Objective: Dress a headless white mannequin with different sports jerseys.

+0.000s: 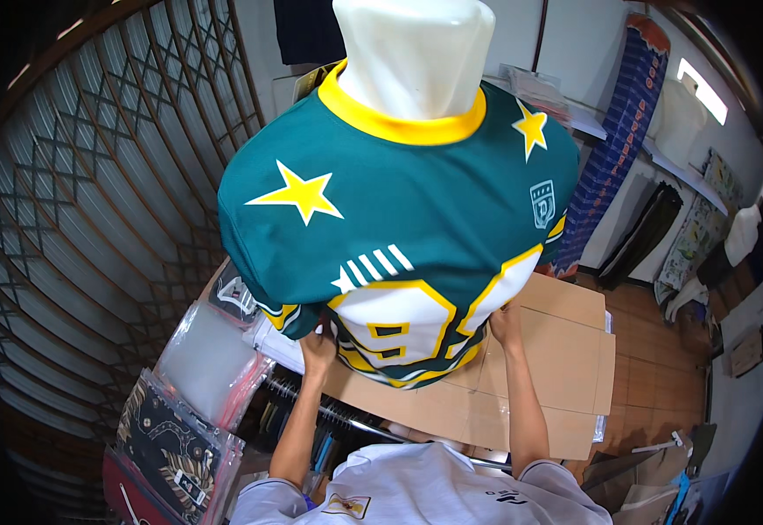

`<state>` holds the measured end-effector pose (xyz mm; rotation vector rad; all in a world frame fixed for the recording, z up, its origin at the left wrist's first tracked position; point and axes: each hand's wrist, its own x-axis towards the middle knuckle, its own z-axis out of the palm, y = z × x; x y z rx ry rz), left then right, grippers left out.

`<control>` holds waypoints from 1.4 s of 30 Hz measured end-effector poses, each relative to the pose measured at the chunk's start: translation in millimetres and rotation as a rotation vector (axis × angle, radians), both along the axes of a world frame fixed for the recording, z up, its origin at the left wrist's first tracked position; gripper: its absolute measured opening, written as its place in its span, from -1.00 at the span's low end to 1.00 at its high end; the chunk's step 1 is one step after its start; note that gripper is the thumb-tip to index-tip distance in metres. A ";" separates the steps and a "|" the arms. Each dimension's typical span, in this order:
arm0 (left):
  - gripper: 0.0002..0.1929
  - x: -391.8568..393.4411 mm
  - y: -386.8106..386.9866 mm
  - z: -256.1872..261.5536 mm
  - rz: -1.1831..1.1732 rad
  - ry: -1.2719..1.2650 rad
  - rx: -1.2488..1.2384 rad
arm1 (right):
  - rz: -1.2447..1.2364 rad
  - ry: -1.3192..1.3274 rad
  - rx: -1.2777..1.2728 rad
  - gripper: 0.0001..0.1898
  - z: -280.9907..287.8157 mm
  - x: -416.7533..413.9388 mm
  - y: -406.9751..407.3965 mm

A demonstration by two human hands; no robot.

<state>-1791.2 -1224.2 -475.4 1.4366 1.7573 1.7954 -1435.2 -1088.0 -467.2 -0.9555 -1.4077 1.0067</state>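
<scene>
A green jersey (381, 203) with a yellow collar, yellow stars and large white digits is on a white torso mannequin (414, 59), upright in front of me. At the jersey's left side, under the sleeve, my left hand (319, 349) grips the fabric, its fingertips partly hidden. My right hand (505, 323) holds the opposite side beside the digits, with its fingers mostly tucked behind the cloth. The jersey's hem hangs over a flat cardboard sheet (552, 367) under the mannequin.
Plastic-wrapped garments (171, 446) are stacked at the left, near a rail of hanging clothes (319, 436). A folding metal gate (106, 197) closes off the left. A tall blue patterned roll (611, 144) leans at the right, above the tiled floor (650, 341).
</scene>
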 end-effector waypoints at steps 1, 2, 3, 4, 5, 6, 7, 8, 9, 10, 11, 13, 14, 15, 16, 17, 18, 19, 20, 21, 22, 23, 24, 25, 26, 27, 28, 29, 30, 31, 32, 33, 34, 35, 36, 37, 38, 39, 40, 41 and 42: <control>-0.79 5.9 0.1 19.7 0.095 -0.039 -0.045 | -0.011 -0.001 0.001 -0.82 -12.9 4.2 3.1; -0.81 3.4 6.6 19.6 0.076 -0.246 0.124 | -0.047 0.001 0.041 -0.83 -30.2 9.1 7.6; -0.81 -1.7 6.4 16.5 0.077 -0.245 0.124 | -0.076 0.004 0.077 -0.84 -33.1 8.8 6.4; -0.80 -8.0 4.6 13.6 0.079 -0.205 0.070 | -0.048 0.021 -0.029 -0.86 -35.5 13.1 2.6; -0.80 -14.3 3.5 9.3 0.079 -0.165 0.017 | -0.050 0.021 -0.029 -0.86 -36.9 17.5 1.9; -0.83 -26.3 0.7 -3.6 0.111 0.000 -0.041 | -0.013 0.033 -0.073 -0.87 -23.7 12.5 -4.7; -0.83 -29.3 -1.4 -12.9 0.113 0.000 -0.043 | 0.014 0.045 -0.117 -0.88 -11.7 11.3 -10.9; -0.85 -32.2 -4.7 -22.2 0.041 0.156 -0.140 | 0.017 0.045 -0.119 -0.88 -4.7 11.1 -13.9; -0.87 -31.8 -4.8 -27.6 -0.036 0.313 -0.233 | 0.014 -0.009 -0.118 -0.88 2.0 14.0 -14.0; -0.89 -28.0 -5.0 -34.1 -0.098 0.130 -0.321 | 0.013 -0.063 -0.116 -0.88 8.5 15.5 -13.3; -0.89 -30.4 -5.6 -38.5 -0.098 0.132 -0.319 | 0.014 -0.061 -0.114 -0.88 15.1 15.3 -11.9; -0.85 -19.4 -4.2 -19.4 -0.153 -0.171 -0.321 | -0.158 -0.068 0.052 -0.85 25.0 27.7 -8.9; -0.73 -19.8 -1.8 -6.7 -0.113 -0.005 -0.235 | -0.196 -0.059 0.026 -0.78 22.5 48.2 2.0; -0.73 -25.4 0.8 6.8 -0.124 -0.003 -0.232 | -0.230 -0.046 0.004 -0.72 24.8 65.3 14.5; -0.66 -36.7 2.3 16.5 -0.100 -0.268 -0.177 | -0.303 0.065 0.042 -0.65 42.4 63.3 20.3; -0.58 -51.3 1.4 21.7 -0.067 -0.532 -0.121 | -0.369 0.177 0.078 -0.58 69.5 57.4 22.7; -0.52 -75.1 -2.4 21.2 -0.028 -0.704 0.038 | -0.342 0.174 0.118 -0.60 99.0 45.6 21.1; -0.47 -92.3 -3.9 19.9 0.006 -0.875 0.202 | -0.321 0.169 0.161 -0.61 124.5 37.7 18.4; -0.45 -88.7 0.0 41.8 -0.141 -0.911 0.368 | -0.340 0.163 0.162 -0.61 137.7 43.3 18.9; -0.42 -84.1 -2.5 73.8 -0.284 -0.939 0.538 | -0.250 0.155 0.120 -0.64 147.6 46.8 20.7; -0.41 -83.5 -9.5 90.3 -0.276 -0.861 0.528 | -0.149 0.151 0.082 -0.68 154.1 45.5 21.8; -0.40 -82.1 -11.3 100.7 -0.275 -0.789 0.515 | -0.160 0.150 0.085 -0.68 154.4 48.4 22.6; -0.40 -83.8 -13.8 108.2 -0.276 -0.788 0.516 | -0.028 0.206 0.059 -0.73 157.7 44.4 22.0; -0.48 -86.4 -15.3 114.5 -0.283 -0.714 0.488 | 0.106 0.262 0.033 -0.77 160.4 39.7 20.8; -0.57 -89.8 -16.1 120.4 -0.289 -0.641 0.460 | 0.026 0.336 0.010 -0.85 159.6 31.1 16.8; -0.65 -93.3 -17.3 126.9 -0.295 -0.567 0.433 | 0.029 0.338 0.010 -0.85 151.4 30.9 19.4; -0.76 -95.9 -13.6 134.6 -0.297 -0.500 0.426 | -0.115 0.090 0.159 -0.84 134.9 38.1 26.2; -0.76 -95.9 -10.9 143.5 -0.305 -0.503 0.424 | -0.259 -0.161 0.304 -0.83 115.5 47.3 33.5; -0.75 -94.1 -7.2 154.0 -0.290 -0.569 0.431 | -0.307 -0.160 0.296 -0.82 93.6 61.2 40.6; -0.74 -96.3 -7.4 162.5 -0.257 -0.629 0.437 | -0.308 -0.160 0.296 -0.82 85.8 66.2 39.5; -0.72 -99.7 -8.5 170.6 -0.295 -0.673 0.460 | -0.295 -0.114 0.201 -0.84 78.3 72.1 37.6; -0.67 -96.2 -6.8 182.7 -0.184 -0.695 0.466 | -0.278 -0.065 0.111 -0.84 76.0 73.0 39.4; -0.62 -98.5 -13.5 192.1 -0.179 -0.723 0.480 | -0.332 -0.081 0.031 -0.79 89.7 68.5 29.1; -0.56 -103.6 -17.8 197.5 -0.175 -0.750 0.494 | -0.329 -0.080 0.029 -0.79 97.2 70.0 27.2; -0.45 -113.8 -22.1 196.4 -0.189 -0.708 0.566 | -0.387 0.040 0.054 -0.73 108.9 76.8 25.0; -0.40 -111.6 -24.3 199.9 -0.063 -0.562 0.583 | -0.445 0.159 0.078 -0.66 124.4 78.3 21.9; -0.41 -105.8 -28.6 203.0 0.074 -0.406 0.576 | -0.453 0.159 0.080 -0.66 139.3 79.3 17.8; -0.41 -96.7 -32.7 208.3 0.209 -0.249 0.565 | -0.492 0.153 0.161 -0.59 164.8 69.1 6.7; -0.40 -83.0 -34.6 216.2 0.200 -0.150 0.526 | -0.530 0.148 0.241 -0.52 183.1 59.1 1.5; -0.41 -74.6 -37.6 221.2 0.151 -0.044 0.444 | -0.535 0.151 0.241 -0.52 194.1 50.6 3.4; -0.42 -60.7 -33.2 223.9 0.064 -0.025 0.380 | -0.403 0.146 0.240 -0.47 204.1 46.2 5.5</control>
